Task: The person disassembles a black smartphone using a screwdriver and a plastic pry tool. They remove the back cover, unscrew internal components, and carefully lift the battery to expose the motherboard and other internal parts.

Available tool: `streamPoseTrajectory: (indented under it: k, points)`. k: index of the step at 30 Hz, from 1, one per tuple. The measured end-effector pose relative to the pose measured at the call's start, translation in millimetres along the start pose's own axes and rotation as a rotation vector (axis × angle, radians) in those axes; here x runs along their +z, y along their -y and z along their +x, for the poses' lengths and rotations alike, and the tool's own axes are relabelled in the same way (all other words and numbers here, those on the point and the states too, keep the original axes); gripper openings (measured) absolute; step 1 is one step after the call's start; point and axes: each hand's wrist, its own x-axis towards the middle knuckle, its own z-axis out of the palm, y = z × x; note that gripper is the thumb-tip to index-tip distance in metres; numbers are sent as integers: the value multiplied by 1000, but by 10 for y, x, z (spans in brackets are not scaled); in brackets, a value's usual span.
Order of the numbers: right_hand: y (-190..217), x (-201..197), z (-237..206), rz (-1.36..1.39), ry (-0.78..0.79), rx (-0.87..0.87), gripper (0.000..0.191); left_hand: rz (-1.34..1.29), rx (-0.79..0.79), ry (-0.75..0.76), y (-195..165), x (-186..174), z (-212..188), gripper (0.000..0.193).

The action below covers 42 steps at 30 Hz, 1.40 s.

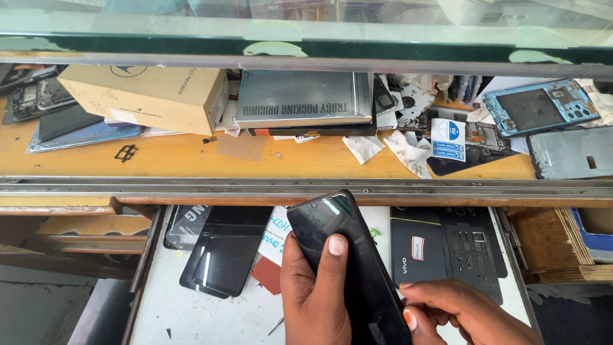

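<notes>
Hands are working low in the centre of the frame, both closed on a black phone (348, 268) that is lying tilted, its dark glass screen facing up, running from the middle of the frame down to the bottom edge. The left hand (313, 291) is wrapping around the phone's left side, thumb pressing flat on the screen. The right hand (463, 313), at the lower right, is pinching the phone's lower right edge with its fingertips.

Under the phone, an open drawer (191, 313) with a pale floor is holding loose black screen panels (217, 255) at the lower left and a dark repair mat (447, 246) at the right. Above the drawer, a wooden shelf (191, 160) is crossing the frame, carrying a tan cardboard box (143, 96) at the upper left, a flat silver box (303, 99) in the upper centre, and a blue phone frame (539, 105) at the upper right.
</notes>
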Motion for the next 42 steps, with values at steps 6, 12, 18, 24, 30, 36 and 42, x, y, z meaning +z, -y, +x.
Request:
streamPoseTrajectory:
  k: [6, 12, 18, 24, 30, 36, 42]
  points:
    - [99, 146, -47, -1, -224, -13, 21, 61, 75, 107, -24, 23, -72, 41]
    - [-427, 192, -306, -13, -291, -89, 19, 0, 119, 257, 166, -64, -116, 47]
    - [-138, -295, 79, -289, -161, 191, 29, 218, 35, 243, 381, -84, -239, 54]
    - [-450, -809, 53, -163, -247, -5, 36, 312, -103, 485, 457, -161, -375, 52]
    - [-469, -733, -1, 22, -480, 188, 24, 357, -222, 686, 505, -141, -371, 57]
    - [74, -560, 218, 482, -308, 98, 17, -65, -348, 508, 462, -138, -204, 88]
    - [174, -316, 124, 177, -59, -92, 18, -519, -459, 447, 296, -366, 23, 88]
